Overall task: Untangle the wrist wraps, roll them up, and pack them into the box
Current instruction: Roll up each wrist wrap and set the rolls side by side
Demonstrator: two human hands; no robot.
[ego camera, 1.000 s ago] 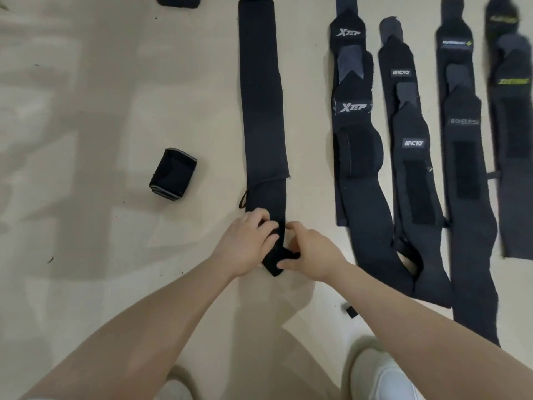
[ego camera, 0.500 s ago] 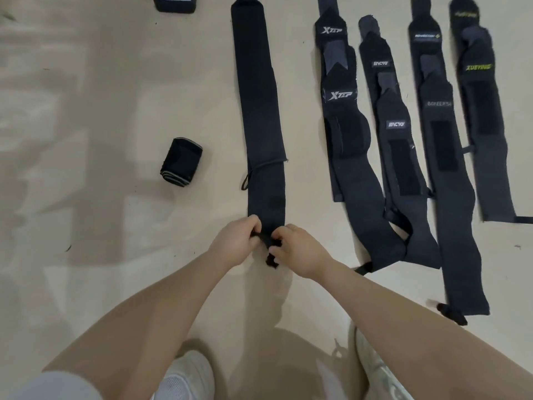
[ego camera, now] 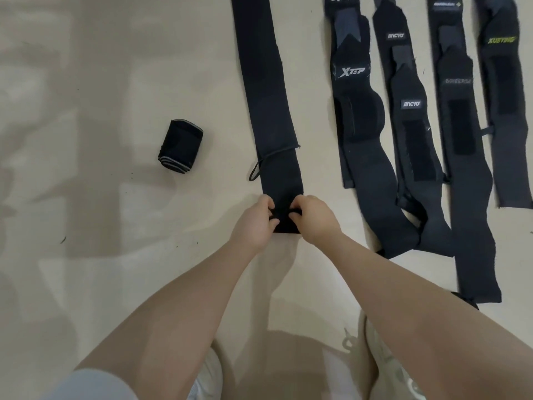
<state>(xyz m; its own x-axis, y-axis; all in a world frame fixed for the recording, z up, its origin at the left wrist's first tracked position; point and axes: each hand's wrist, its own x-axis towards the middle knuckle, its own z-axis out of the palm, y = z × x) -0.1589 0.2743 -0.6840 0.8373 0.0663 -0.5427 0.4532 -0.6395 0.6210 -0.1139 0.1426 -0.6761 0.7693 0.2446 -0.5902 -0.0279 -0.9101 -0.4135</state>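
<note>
A long black wrist wrap [ego camera: 265,90] lies flat on the floor, running away from me, with a thin thumb loop [ego camera: 256,170] at its left edge. Its near end is turned over into a small roll [ego camera: 284,223]. My left hand [ego camera: 253,223] and my right hand [ego camera: 313,217] pinch that roll from either side, fingers curled over its top. A finished rolled wrap [ego camera: 180,148] stands on the floor to the left. Several more flat black wraps lie to the right, among them an XTEP one [ego camera: 356,111] and a JINCYO one [ego camera: 412,131]. No box is in view.
The pale floor [ego camera: 115,255] spreads wide to the left and in front of me. My two light shoes [ego camera: 383,368] show at the bottom edge. The rightmost wraps [ego camera: 473,197] reach close to my right foot.
The wrap's near end has been rolled further away from me, and both hands moved forward with it. The camera has tilted closer, so the dark object at the top left has left the view.
</note>
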